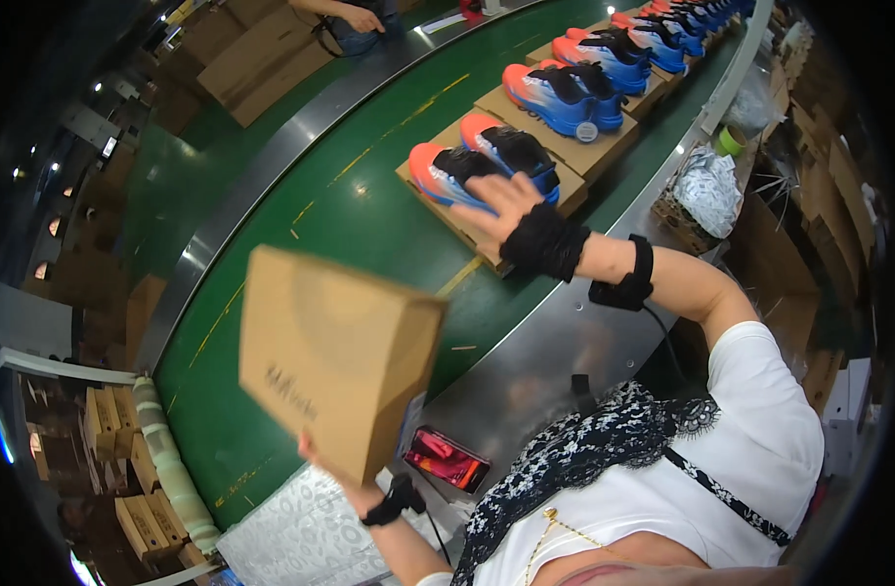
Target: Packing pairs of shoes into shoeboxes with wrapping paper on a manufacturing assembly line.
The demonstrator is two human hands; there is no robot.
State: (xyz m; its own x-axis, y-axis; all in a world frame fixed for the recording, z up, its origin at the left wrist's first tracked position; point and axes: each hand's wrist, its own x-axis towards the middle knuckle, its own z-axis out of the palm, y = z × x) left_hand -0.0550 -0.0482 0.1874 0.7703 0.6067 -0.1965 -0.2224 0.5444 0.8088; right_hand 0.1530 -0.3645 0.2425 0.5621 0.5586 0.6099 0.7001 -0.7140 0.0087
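My left hand (332,467) grips the lower end of a closed brown cardboard shoebox (320,342), which is tilted and held up over the green conveyor belt (208,391). Handwriting runs across the box's broad face. My right hand (506,207) reaches out with its fingers spread, over the heels of a pair of coral, blue and black sneakers (438,168). I cannot tell whether it touches them. That pair rests on another flat brown box (565,156) on the belt.
More pairs of sneakers (555,96) on boxes line the belt up to the far right. Patterned wrapping paper (296,532) and a red-and-black phone-sized item (447,459) lie near me. A carton of crumpled paper (706,190) stands right. Another person's hand (360,18) shows beyond the belt.
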